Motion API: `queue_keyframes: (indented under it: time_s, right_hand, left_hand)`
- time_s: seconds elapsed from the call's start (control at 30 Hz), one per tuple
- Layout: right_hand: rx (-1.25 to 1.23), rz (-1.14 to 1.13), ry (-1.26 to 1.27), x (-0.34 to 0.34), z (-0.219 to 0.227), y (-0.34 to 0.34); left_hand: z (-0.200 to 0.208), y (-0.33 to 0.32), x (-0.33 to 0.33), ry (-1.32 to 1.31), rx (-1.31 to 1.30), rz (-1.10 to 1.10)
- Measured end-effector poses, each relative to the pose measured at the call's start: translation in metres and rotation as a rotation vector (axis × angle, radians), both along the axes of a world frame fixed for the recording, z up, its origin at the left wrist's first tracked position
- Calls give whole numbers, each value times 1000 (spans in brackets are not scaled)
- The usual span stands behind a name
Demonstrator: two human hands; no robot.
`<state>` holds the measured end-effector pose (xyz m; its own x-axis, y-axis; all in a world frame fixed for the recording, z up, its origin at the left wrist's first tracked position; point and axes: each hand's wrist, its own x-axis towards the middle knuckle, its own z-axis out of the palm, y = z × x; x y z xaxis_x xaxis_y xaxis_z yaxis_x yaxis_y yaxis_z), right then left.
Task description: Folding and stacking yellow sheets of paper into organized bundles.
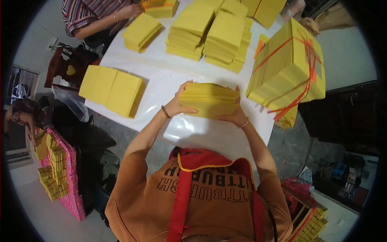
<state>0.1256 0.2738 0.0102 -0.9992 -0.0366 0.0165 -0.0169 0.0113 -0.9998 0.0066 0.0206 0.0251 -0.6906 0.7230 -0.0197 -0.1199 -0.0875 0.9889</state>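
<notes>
Between my two hands is a thick stack of yellow paper (209,105), its layered edges facing up toward me. My left hand (181,103) grips its left end, thumb along the near face and the other fingers behind. At the opposite end my right hand (235,113) presses in, its thumb also on the near face. The stack is at the white table (161,86); whether it rests on the top or is lifted a little I cannot tell. Left of it lies a row of yellow paper stacks (109,88), apart from my hand.
A tall yellow bundle (278,66) tied with red strapping (310,68) stands at the right. Several yellow piles (191,24) fill the far side. Another person's hand (131,11) works at the far left. Beyond the table's left, a second person (28,113) handles bundles on a pink surface (74,177).
</notes>
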Motion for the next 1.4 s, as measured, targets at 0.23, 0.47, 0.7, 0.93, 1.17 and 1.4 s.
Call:
queue_keyframes:
  time_s: [0.23, 0.47, 0.7, 0.93, 1.17, 1.4]
  right_hand:
    - [356, -42, 62, 40, -23, 12]
    - [386, -25, 113, 48, -14, 4]
    - [386, -69, 102, 47, -34, 12]
    - [382, -232, 28, 40, -31, 18]
    - [-790, -322, -242, 58, -54, 14]
    - [-991, -377, -233, 54, -63, -27]
  left_hand:
    - [-33, 6, 0, 697, -478, -249]
    - [-41, 6, 13, 782, -510, -211]
    - [-53, 19, 12, 800, -534, -192]
    - [-50, 36, 7, 636, -505, -184]
    - [6, 39, 19, -47, 253, 34]
    - [19, 68, 60, 315, 116, 108]
